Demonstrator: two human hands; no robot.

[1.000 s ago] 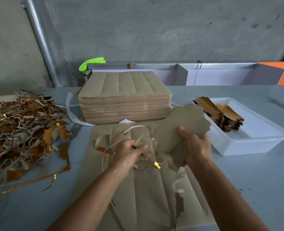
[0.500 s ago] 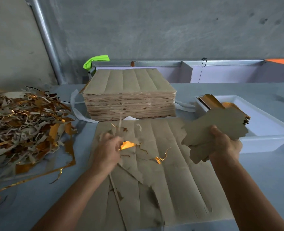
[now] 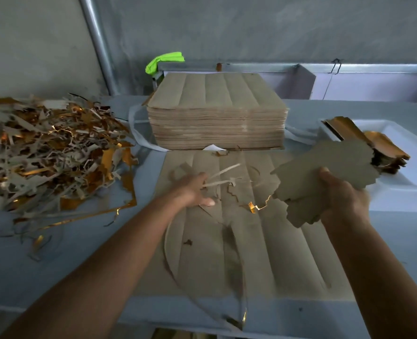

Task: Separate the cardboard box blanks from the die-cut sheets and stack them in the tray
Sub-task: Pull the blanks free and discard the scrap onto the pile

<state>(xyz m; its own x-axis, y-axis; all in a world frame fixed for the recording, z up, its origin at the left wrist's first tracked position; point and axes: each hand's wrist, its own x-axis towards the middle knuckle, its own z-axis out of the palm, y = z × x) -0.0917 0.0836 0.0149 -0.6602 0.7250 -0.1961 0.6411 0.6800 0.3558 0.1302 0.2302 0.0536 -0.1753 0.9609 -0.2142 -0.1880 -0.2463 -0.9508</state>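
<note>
Tabletop point(image 3: 56, 270): we are seeing it carrying everything, grey-blue.
Sheet stack point(image 3: 217, 113): sitting upper centre.
Scrap pile point(image 3: 46, 152): lying at the left.
Die-cut sheet point(image 3: 271, 245): lying flat at centre.
Tray point(image 3: 403, 194): sitting at right, holding gold blanks point(image 3: 385, 148).
Box blanks point(image 3: 324, 177): our right hand point(image 3: 341, 194) is gripping them beside the tray.
Left hand point(image 3: 192, 192): fingers are pinching waste strips point(image 3: 223, 171) above the sheet.

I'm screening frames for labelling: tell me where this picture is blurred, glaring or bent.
Head view: motion blur smears the left hand and loose strips; gold foil scrap glints brightly; the wide lens bows the wall pipe; the sheet stack stays fairly sharp.
</note>
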